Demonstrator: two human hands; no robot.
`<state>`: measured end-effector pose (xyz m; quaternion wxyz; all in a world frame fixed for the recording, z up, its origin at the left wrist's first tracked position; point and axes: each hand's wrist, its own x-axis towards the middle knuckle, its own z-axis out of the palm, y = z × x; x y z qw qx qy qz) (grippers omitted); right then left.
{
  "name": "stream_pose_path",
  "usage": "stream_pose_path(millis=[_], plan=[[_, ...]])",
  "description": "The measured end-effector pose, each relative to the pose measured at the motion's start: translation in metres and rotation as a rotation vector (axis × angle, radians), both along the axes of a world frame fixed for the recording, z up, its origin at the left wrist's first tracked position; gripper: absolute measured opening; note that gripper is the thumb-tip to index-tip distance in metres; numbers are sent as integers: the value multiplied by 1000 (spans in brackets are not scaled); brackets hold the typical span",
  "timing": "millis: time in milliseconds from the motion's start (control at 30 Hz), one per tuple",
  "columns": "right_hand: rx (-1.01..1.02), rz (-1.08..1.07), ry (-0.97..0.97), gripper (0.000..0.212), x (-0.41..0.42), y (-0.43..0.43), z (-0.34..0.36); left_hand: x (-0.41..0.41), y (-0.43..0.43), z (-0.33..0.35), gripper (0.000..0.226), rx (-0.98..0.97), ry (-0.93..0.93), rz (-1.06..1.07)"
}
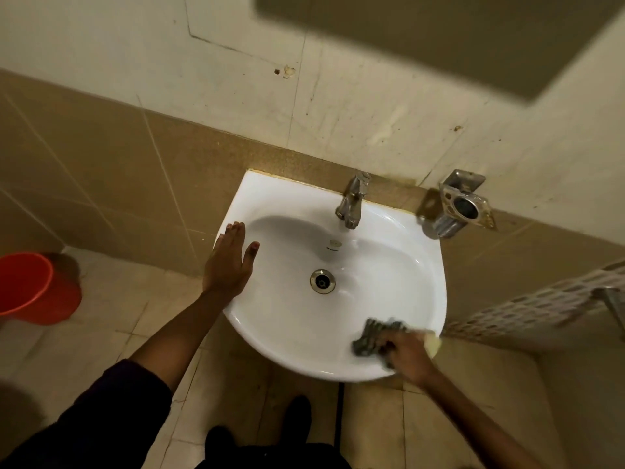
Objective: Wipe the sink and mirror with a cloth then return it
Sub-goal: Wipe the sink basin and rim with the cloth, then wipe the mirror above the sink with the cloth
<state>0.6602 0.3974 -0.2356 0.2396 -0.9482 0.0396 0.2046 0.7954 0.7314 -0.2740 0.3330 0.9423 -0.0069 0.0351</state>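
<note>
the person stands in front of a white sink [291, 204] fixed on the tiled wall. the left hand [228, 262] lies flat on the left rim of the sink, palm down. its 4 fingers [233, 231] are stretched out and close together, and the thumb is spread to the side, with its tip over the edge of the bowl. this hand holds nothing.

the right hand [407, 355] is on the front right rim of the sink. its fingers are curled down on a dark grey cloth [372, 335] and press it against the porcelain. the cloth is bunched and comes out beyond the fingertips, toward the inside of the bowl; this hand is blurred, so i cannot tell how tight the grip is. something pale yellow shows just behind the knuckles, at the rim, but it is too blurred to name.

the drain [322, 281] is in the bottom of the bowl, between the 2 hands, apart from both. the metal tap [351, 201] stands at the back of the sink, well beyond the fingers of both hands. a metal holder [463, 204] is on the wall to the right of the tap. an orange bucket [30, 286] stands on the floor, far to the left of the left hand.
</note>
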Motion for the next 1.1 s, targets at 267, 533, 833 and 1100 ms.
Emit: stream_pose_path(millis=[267,533,833,1100], plan=[[593,-92,0,33,-12,149,33,6,-1,20,36,-255,130,27],[541,-14,-462,34,47,119,112,8,-24,125,82,-482,671,-415],[425,283,-686,56,48,85,178,13,-78,171,42,-1134,466,-540],[381,229,-864,63,45,60,201,20,-96,223,37,-1068,223,-660]])
